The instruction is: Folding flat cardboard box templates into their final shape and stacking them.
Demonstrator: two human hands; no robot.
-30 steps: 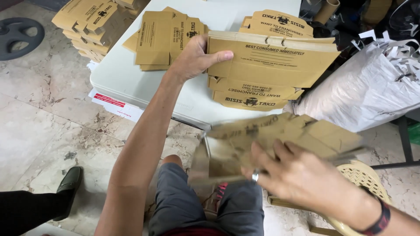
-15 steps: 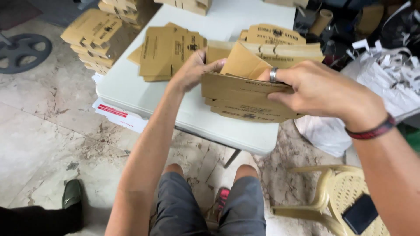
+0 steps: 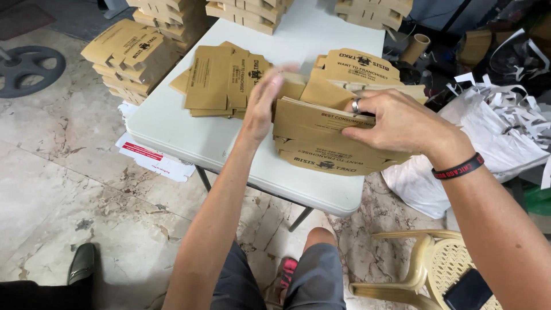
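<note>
A stack of flat brown cardboard box blanks (image 3: 321, 143) lies on the white folding table (image 3: 189, 138). My right hand (image 3: 396, 123), with a ring and a dark wristband, presses on the top blank from the right. At the stack's left end my left hand (image 3: 261, 106) stands edge-on with straight fingers against it. Another pile of the same blanks (image 3: 221, 80) lies just left of my left hand.
More blank stacks sit at the table's far edge (image 3: 247, 11) and on the floor at left (image 3: 129, 57). White bags of paper scraps (image 3: 493, 132) lie at right, a cream plastic chair (image 3: 436, 275) at lower right, a shoe (image 3: 83, 264) at lower left.
My right hand brought a bundle of blanks up from my lap onto the table stack. My left hand went from lying flat on the stack to squaring its left end.
</note>
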